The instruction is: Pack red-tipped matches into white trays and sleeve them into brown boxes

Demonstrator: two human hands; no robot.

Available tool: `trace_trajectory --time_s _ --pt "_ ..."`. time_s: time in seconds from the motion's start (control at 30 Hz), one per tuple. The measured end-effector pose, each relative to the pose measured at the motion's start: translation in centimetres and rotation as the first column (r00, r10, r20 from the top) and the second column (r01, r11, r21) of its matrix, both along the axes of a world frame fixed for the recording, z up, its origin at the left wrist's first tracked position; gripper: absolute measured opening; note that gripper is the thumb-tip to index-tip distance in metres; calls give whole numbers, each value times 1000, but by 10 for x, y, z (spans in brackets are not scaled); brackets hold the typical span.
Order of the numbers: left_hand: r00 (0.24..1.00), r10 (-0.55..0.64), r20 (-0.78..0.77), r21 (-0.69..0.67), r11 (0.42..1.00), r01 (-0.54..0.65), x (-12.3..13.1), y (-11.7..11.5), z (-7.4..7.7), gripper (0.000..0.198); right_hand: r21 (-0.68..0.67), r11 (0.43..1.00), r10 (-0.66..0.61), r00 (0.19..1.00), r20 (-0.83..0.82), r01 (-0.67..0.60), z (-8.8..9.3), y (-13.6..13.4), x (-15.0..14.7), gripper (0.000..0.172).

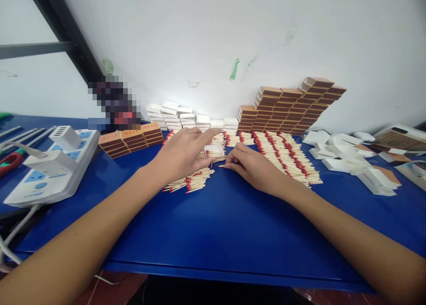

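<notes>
My left hand (184, 154) reaches over a heap of red-tipped matches, thumb and index finger around a small white matchbox tray (214, 151). Several matches (199, 179) lie in a loose pile below that hand. Close to the tray, my right hand (248, 166) has its thumb and fingers pinched on a match (221, 166), of which only a short end shows. Rows of matches (286, 156) with red heads spread out behind and right of this hand.
White trays (171, 114) are stacked along the wall, beside a tall stack of brown matchboxes (289, 107). Bundled matchboxes (131, 140) and a power strip (53, 172) stand left. Loose white trays (346, 154) lie right on the blue table (213, 234).
</notes>
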State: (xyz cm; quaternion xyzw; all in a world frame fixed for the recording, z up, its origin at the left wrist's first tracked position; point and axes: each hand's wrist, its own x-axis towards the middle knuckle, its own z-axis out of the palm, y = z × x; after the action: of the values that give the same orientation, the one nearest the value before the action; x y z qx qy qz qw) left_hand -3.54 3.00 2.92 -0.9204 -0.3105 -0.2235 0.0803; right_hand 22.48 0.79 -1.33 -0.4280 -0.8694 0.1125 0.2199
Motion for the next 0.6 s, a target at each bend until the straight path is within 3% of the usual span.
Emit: trace_trajectory --time_s 0.23,0.47,0.6 --pt "998 -4 -57 -78 997 0 6 -6 -5 63 165 980 -112 994 0 110 20 -7 21 13" --pt "992 -97 81 -187 976 110 16 -15 -8 56 268 961 -66 998 7 62 22 -21 -4 12" --pt "989 -114 92 -193 972 130 17 -15 -6 57 249 968 -33 999 1 31 18 -21 -11 9"
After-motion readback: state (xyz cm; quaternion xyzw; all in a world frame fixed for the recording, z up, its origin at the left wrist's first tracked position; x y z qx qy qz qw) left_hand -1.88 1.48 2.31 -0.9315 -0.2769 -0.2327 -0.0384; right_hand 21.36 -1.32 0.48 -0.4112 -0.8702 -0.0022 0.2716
